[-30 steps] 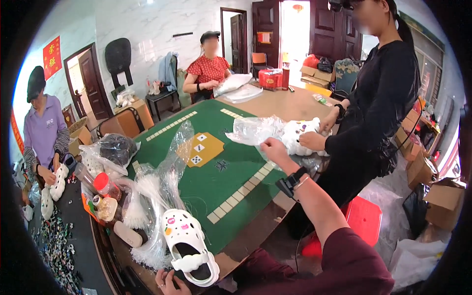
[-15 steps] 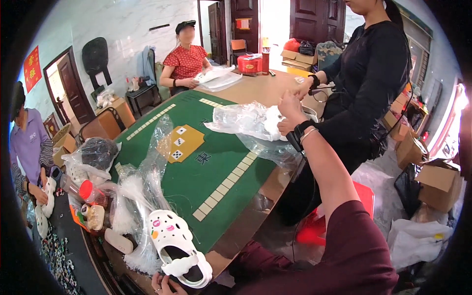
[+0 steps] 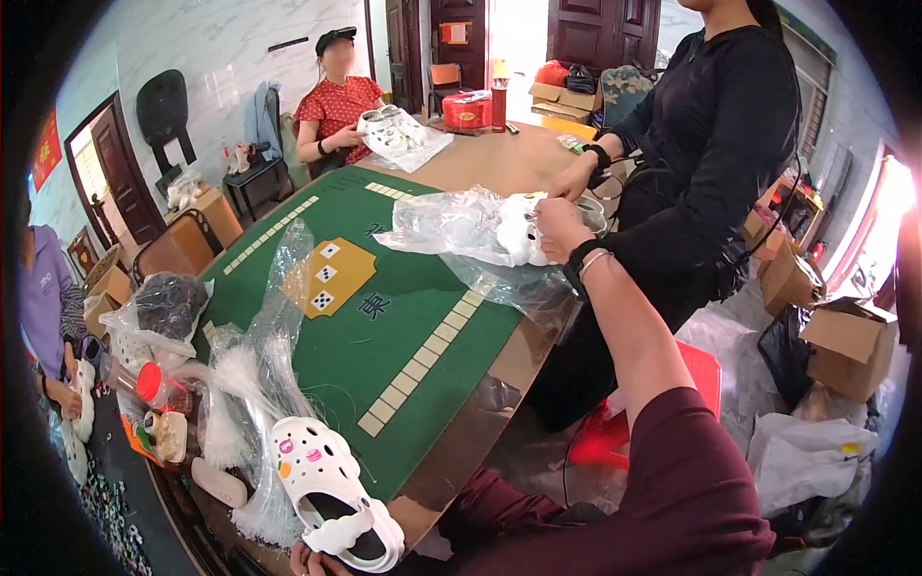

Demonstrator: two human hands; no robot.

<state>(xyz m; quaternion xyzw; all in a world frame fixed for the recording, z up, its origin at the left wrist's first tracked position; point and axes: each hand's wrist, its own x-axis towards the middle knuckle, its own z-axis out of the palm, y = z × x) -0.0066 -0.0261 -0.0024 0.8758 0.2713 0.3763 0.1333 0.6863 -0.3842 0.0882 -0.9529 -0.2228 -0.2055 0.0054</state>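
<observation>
At the table's near edge stands a white clog (image 3: 322,470) with pink and orange charms on its toe. My left hand (image 3: 312,562), mostly cut off by the lower edge, has its fingers curled at the clog's heel side. My right arm reaches far across, and my right hand (image 3: 562,230) is closed over another white clog (image 3: 521,230) beside a clear plastic bag (image 3: 447,226). What its fingertips pinch is hidden. Close by is the hand (image 3: 576,176) of a person in black, standing on the right.
A green game mat (image 3: 384,317) covers much of the table. Thin clear plastic strands (image 3: 254,422), a red-lidded jar (image 3: 163,387) and a bagged dark bundle (image 3: 173,305) lie left. A seated person in red holds white clogs (image 3: 392,132). A red stool (image 3: 696,379) and cardboard boxes (image 3: 850,350) stand right.
My right hand has lowered from beside the co-worker's hand onto the far clog. The co-worker's hand has drawn back slightly. The person in red has lifted clogs into sight. My view has shifted.
</observation>
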